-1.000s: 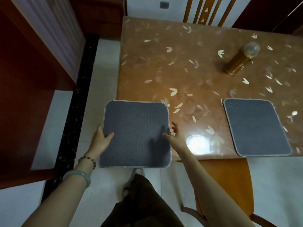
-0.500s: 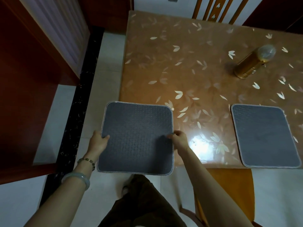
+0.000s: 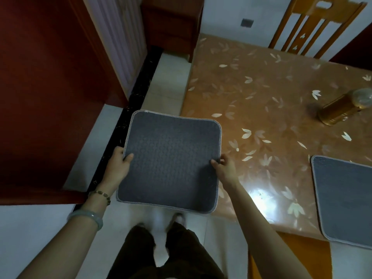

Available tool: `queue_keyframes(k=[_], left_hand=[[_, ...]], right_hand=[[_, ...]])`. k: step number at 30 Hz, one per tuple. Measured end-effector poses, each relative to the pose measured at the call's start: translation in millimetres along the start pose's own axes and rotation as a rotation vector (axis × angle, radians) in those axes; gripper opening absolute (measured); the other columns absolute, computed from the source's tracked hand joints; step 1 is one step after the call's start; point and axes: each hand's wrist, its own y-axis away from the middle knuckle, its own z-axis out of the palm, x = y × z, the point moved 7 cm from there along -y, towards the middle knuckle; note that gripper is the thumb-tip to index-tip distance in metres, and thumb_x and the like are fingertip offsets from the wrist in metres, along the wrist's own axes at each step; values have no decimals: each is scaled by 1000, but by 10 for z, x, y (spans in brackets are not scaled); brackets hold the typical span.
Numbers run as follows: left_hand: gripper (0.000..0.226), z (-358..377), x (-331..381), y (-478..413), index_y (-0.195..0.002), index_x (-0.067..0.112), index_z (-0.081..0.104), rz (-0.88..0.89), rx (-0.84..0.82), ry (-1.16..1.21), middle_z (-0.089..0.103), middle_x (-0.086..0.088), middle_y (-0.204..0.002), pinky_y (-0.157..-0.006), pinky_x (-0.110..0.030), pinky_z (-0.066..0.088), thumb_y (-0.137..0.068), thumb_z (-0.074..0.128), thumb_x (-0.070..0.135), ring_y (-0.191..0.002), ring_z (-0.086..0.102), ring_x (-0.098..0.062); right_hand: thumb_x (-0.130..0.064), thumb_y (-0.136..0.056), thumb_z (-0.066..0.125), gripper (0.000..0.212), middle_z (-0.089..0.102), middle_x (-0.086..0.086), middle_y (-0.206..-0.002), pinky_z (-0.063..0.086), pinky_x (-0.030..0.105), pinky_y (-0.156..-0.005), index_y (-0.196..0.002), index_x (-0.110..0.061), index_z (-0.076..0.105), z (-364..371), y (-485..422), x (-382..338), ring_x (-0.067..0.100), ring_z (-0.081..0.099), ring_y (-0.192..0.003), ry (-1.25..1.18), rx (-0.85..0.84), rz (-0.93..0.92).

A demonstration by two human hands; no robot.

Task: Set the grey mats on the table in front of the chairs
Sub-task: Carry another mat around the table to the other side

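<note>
I hold a square grey mat (image 3: 171, 160) flat between both hands, above the table's near-left corner and partly out over the floor. My left hand (image 3: 118, 164) pinches its left edge, thumb on top. My right hand (image 3: 225, 168) grips its right edge. A second grey mat (image 3: 346, 198) lies flat on the table (image 3: 271, 97) at the right, near the front edge, cut off by the frame. An orange chair seat (image 3: 291, 256) sits below that mat. Another wooden chair (image 3: 314, 25) stands at the table's far side.
A gold cylinder with a clear round top (image 3: 344, 107) lies on its side on the table at the right. Red-brown cabinets (image 3: 40, 93) stand at the left across a strip of tiled floor (image 3: 165, 77). My legs and feet are below the held mat.
My right hand went from resting open on the mat to gripping its edge. The mat has lifted and shifted left, away from the second mat, and the camera view has swung left.
</note>
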Motion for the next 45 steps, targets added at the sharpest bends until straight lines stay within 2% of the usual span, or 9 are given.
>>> queue_keyframes(k=[9, 13, 20, 23, 27, 32, 36, 40, 45], left_hand=[[19, -970, -346, -616, -109, 10, 52, -31, 30, 144, 62, -4, -99, -71, -33, 48, -94, 55, 22, -93, 61, -23], [10, -1477, -347, -1043, -99, 19, 48, 15, -4, 161, 60, 3, -90, -67, -32, 46, -94, 56, 19, -88, 61, -23], [24, -2143, -170, -1715, -116, 2, 47, 73, -96, 163, 60, -12, -101, -66, -29, 47, -95, 53, 12, -90, 61, -26], [22, -2229, -58, -1954, -115, 4, 46, 90, -117, 191, 60, -8, -97, -64, -27, 45, -96, 52, 11, -85, 60, -21], [16, -2203, 120, -2287, -110, 10, 45, 125, -143, 216, 57, 2, -89, -63, -25, 44, -96, 51, 10, -79, 57, -11], [17, -2089, 430, -2814, -111, 8, 46, 155, -153, 191, 57, -1, -90, -73, -33, 47, -95, 52, 10, -82, 57, -16], [23, -1961, 721, -3359, -115, 4, 47, 159, -147, 178, 59, -10, -99, -74, -35, 49, -94, 54, 12, -86, 59, -21], [25, -1851, 1091, -3919, -116, 3, 48, 141, -126, 157, 61, -13, -103, -86, -47, 50, -94, 55, 14, -94, 61, -29], [20, -1708, 1563, -4519, -112, 6, 48, 158, -105, 182, 60, -10, -100, -83, -45, 51, -94, 54, 13, -92, 61, -27]], right_hand=[[-12, -85, 64, 11, 64, 14, -94, 51, 47, -82, -83, -12, 53, 877, 40, -812, 31, 61, -91, 4, 36, -109], [-15, -85, 65, 13, 63, 9, -90, 48, 42, -81, -83, -12, 53, 1356, 75, -1112, 29, 60, -91, -34, 86, -84], [-14, -88, 63, 9, 58, -1, -86, 44, 30, -72, -94, -10, 58, 1988, 91, -1690, 16, 56, -83, -96, 125, -122], [-13, -88, 63, 12, 55, -5, -80, 39, 17, -67, -97, -5, 59, 2064, 20, -1860, 10, 53, -75, -109, 172, -114], [-11, -87, 63, 19, 62, 7, -90, 49, 37, -79, -101, 0, 60, 2081, -175, -2088, 21, 59, -83, -124, 210, -107], [-15, -87, 64, 10, 64, 6, -100, 49, 39, -86, -94, -15, 58, 2021, -639, -2363, 22, 60, -93, -89, 227, -104], [-16, -86, 65, 15, 66, 9, -101, 48, 34, -79, -99, -9, 60, 1942, -1137, -2710, 24, 62, -93, -33, 267, -141], [-15, -86, 64, 22, 66, 14, -105, 49, 46, -90, -104, -3, 58, 1825, -1669, -3124, 29, 62, -99, -19, 262, -145], [-16, -85, 65, 18, 63, 17, -93, 47, 44, -84, -89, -3, 55, 1669, -2311, -3608, 33, 59, -93, 38, 285, -176]])
